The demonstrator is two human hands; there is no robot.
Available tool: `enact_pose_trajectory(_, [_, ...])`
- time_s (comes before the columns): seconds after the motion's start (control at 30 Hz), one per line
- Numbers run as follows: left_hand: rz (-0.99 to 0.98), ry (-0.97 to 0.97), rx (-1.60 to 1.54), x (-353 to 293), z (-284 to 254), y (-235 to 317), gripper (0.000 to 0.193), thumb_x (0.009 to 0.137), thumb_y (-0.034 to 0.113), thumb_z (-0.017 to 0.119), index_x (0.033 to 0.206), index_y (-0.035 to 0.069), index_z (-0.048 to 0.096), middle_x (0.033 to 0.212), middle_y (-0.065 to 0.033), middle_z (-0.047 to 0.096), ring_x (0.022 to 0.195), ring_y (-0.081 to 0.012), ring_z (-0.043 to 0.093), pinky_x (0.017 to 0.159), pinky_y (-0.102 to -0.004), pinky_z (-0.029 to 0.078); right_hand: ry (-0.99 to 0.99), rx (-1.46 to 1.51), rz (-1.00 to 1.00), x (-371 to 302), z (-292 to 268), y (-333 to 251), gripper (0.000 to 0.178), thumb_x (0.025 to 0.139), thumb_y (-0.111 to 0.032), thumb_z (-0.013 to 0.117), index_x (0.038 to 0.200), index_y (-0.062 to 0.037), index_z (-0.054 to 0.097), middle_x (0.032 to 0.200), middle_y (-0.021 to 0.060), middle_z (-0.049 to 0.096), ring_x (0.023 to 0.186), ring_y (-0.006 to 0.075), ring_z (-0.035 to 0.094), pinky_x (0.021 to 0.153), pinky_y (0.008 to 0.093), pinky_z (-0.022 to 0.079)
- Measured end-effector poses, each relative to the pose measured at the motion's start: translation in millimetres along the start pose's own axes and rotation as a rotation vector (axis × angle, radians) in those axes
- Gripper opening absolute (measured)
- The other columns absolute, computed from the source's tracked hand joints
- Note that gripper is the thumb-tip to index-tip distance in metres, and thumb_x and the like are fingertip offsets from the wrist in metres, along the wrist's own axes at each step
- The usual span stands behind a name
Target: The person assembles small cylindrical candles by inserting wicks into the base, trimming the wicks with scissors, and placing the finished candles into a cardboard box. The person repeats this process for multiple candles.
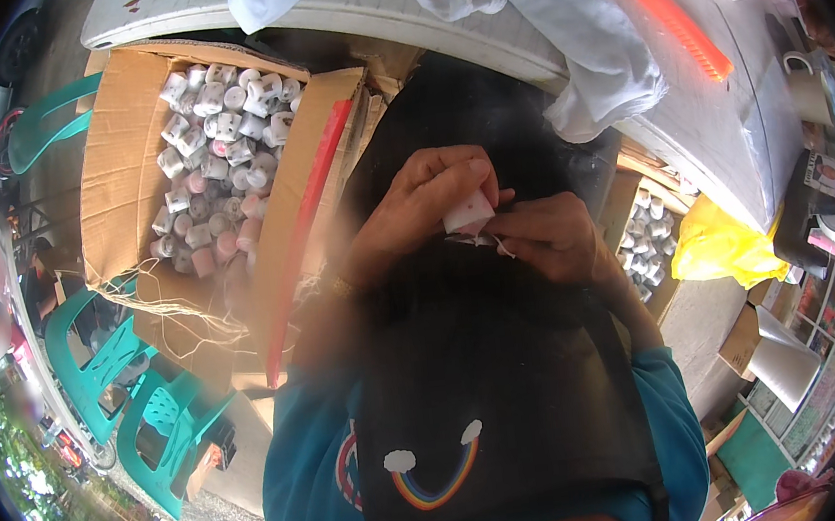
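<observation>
My left hand [424, 200] is closed round a small white and pale-pink cylinder [468, 214] with a few dark specks, held in front of my black apron [507, 352]. Close beside it, the fingers of my right hand [549, 235] are pinched together at the cylinder's lower edge. Thin pale scraps or strands show between the two hands there; they are too small to name. To the left stands an open cardboard box [115, 179], and in it lie several similar white and pinkish cylinders [224, 128] with dark marks.
Loose strings [187, 323] hang at the box's near side. A pale table [182, 10] ahead bears white cloths [565, 15] and an orange comb-like strip [676, 23]. At right are a second box of cylinders [647, 238] and a yellow bag [728, 246]; green chairs [167, 425] stand left.
</observation>
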State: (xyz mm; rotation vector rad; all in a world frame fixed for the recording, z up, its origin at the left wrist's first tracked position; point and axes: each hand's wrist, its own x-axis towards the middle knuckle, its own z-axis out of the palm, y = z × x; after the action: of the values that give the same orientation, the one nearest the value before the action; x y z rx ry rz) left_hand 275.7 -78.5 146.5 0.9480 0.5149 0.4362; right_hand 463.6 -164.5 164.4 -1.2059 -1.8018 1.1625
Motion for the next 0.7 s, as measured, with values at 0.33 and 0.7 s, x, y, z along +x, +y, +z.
enact_pose_trajectory(0.33, [0.090, 0.230, -0.234, -1, 4, -9, 0.036, 0.094, 0.033, 0.051, 0.082, 0.000, 0.058, 0.077, -0.0079, 0.057, 0.071, -0.0141, 0.058, 0.092, -0.0371, 0.049, 0.128, -0.128, -0.012, 6, 10, -7, 0.030, 0.075, 0.001, 0.070, 0.104, -0.0047, 0.069, 0.070, 0.0091, 0.063, 0.064, 0.0228, 0.063, 0.059, 0.0332, 0.050])
enact_pose_trajectory(0.7, [0.240, 0.024, -0.451, -10, 9, 10, 0.037, 0.090, 0.027, 0.065, 0.115, 0.005, 0.048, 0.105, -0.0093, 0.059, 0.088, -0.0152, 0.058, 0.068, -0.0274, 0.048, 0.177, 0.725, 0.254, 5, 6, -19, 0.039, 0.094, -0.008, 0.053, 0.132, -0.0072, 0.047, 0.081, 0.0008, 0.058, 0.065, 0.0044, 0.041, 0.061, 0.0195, 0.035])
